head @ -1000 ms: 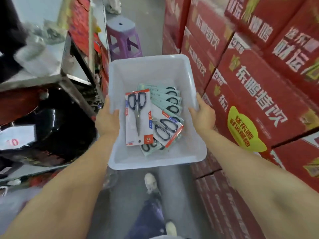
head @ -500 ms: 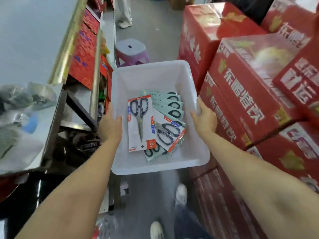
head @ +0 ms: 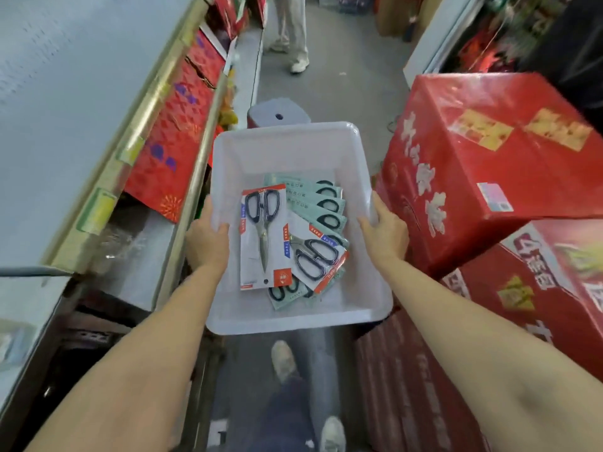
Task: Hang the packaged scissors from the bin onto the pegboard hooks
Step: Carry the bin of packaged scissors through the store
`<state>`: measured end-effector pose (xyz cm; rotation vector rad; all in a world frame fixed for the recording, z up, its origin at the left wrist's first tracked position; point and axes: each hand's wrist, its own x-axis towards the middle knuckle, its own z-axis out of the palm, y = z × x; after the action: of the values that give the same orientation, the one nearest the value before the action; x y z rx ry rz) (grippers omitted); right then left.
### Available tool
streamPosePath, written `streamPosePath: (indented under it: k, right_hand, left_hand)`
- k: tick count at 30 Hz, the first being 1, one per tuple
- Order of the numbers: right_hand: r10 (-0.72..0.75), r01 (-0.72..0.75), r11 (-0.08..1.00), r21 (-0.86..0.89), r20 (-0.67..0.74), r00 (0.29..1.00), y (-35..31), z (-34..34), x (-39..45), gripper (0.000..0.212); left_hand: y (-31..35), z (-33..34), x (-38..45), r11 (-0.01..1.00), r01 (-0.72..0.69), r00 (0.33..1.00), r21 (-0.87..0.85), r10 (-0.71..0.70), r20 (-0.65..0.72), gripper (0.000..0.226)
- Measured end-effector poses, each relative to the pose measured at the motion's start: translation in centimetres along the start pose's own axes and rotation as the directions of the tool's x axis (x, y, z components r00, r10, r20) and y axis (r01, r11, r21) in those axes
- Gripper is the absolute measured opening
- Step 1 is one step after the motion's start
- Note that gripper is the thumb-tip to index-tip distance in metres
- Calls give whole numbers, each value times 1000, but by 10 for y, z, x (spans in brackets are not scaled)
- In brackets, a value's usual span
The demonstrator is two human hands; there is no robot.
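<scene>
I have both hands on the white bin [head: 295, 151]: left hand [head: 208, 241] clamps the left rim, right hand [head: 385, 228] the right. The packaged scissors [head: 262, 236] lie loose inside, fanned in 2 styles. A tilt could slide them out, and the red cartons [head: 483, 164] crowd my right elbow. Since 1 second ago, I have walked forward; the stool [head: 277, 114] sits nearer. No pegboard in view.

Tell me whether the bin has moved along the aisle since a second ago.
Yes. The bin has been carried forward: the purple stool ahead now sits right at its far rim.
</scene>
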<state>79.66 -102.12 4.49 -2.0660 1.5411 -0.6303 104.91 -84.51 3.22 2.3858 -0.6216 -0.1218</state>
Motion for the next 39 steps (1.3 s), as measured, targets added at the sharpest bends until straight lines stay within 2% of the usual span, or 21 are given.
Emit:
streamPosePath:
  k: [9,18,25,32,39]
  right_hand:
    - [27,-27,1000,6,28,999,-57,59,138,55]
    - [68,-66,996,-66,33,997,-80,102,278,56]
    - [105,-103,994,-38,64,992,-100,143,388,56]
    - [112,-106,992,-66,108,988,-125,198,482,54]
    - [184,-179,982,-57,85,979,-144,268,567,55]
  left_hand:
    - [33,38,156,1000,-12,1000,5,12,-2,63]
    - [75,100,286,1000,-1,1000,7,0,22,63]
    - [103,148,387,1000,8,1000,-8,-8,0,63]
    - [108,191,484,1000,4,1000,9,-4,9,62]
    - [107,251,601,1000,3,998,-9,-2,69,65]
